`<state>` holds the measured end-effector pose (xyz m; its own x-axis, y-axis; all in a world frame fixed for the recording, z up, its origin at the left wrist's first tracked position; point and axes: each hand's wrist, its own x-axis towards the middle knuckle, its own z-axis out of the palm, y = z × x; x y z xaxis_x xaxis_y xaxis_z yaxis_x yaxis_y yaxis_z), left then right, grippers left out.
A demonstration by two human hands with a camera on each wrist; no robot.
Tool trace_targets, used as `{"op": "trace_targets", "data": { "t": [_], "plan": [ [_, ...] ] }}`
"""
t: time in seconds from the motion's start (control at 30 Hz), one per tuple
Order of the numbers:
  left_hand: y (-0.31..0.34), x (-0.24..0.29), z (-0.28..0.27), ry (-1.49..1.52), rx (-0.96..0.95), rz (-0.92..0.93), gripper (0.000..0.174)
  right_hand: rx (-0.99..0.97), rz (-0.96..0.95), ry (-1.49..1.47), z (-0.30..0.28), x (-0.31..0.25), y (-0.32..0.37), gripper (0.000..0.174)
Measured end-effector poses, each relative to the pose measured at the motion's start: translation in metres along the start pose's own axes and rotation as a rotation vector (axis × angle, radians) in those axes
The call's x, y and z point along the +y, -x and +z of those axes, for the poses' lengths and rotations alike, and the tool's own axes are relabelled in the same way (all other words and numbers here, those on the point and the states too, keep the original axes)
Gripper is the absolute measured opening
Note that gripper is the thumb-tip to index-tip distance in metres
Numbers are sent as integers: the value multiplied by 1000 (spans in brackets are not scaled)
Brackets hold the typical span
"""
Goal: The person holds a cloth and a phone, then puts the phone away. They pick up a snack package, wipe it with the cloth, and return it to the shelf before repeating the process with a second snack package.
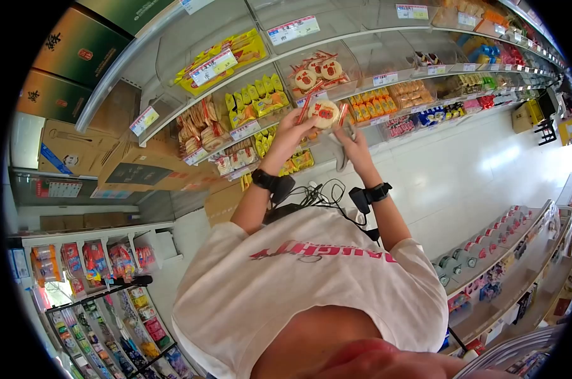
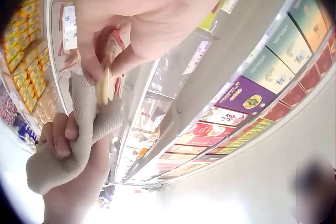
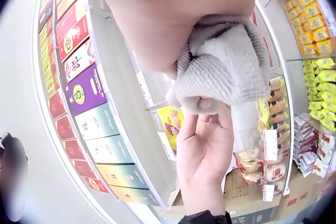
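Observation:
My left hand (image 1: 288, 138) pinches a round, cream-coloured wrapped biscuit (image 1: 324, 112) with a red print on its face and red-edged wrapper ends. In the left wrist view the biscuit (image 2: 106, 69) shows edge-on between thumb and fingers. My right hand (image 1: 358, 151) grips a light grey ribbed cloth (image 2: 71, 153) right beside the biscuit. Seen from the right wrist, the bunched cloth (image 3: 220, 71) hides the biscuit and the tips of the left fingers (image 3: 205, 121). Both hands are held up in front of the snack shelf.
Behind the hands, shelf bins hold similar round biscuits (image 1: 317, 71), yellow packets (image 1: 254, 98) and orange packets (image 1: 369, 104). Cartons (image 1: 147, 165) stand at the left. Black cables (image 1: 324, 194) hang before the body. Another shelf (image 1: 488, 246) lines the right side, across a white floor (image 1: 450, 158).

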<state>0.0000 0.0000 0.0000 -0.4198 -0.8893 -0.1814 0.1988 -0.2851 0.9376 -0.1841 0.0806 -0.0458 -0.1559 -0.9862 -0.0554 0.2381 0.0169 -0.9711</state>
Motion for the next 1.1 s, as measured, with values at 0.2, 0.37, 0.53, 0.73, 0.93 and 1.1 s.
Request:
{"op": "trace_targets", "data": {
  "t": [0.2,0.37,0.53,0.73,0.93,1.1],
  "plan": [
    [-77,0,-14,-58,104,108,32,378,-227,42,-16,-17,-51,32],
    [-130,-1,-22,-83,42,403,47,321,-207,41,13,-27,-67,38],
    [-86,24,-8,-318,4,-85,58,150,-362,319,10,-17,-77,36],
    [-39,17,-23,-363,-383,-137,55,-186,-262,303,20,-27,-40,37],
    [14,25,-61,-729,-62,124,40,-262,-20,350,-41,-46,-15,27],
    [68,9,-89,-335,94,-22,40,-837,282,543,-100,-7,1,19]
  ]
}}
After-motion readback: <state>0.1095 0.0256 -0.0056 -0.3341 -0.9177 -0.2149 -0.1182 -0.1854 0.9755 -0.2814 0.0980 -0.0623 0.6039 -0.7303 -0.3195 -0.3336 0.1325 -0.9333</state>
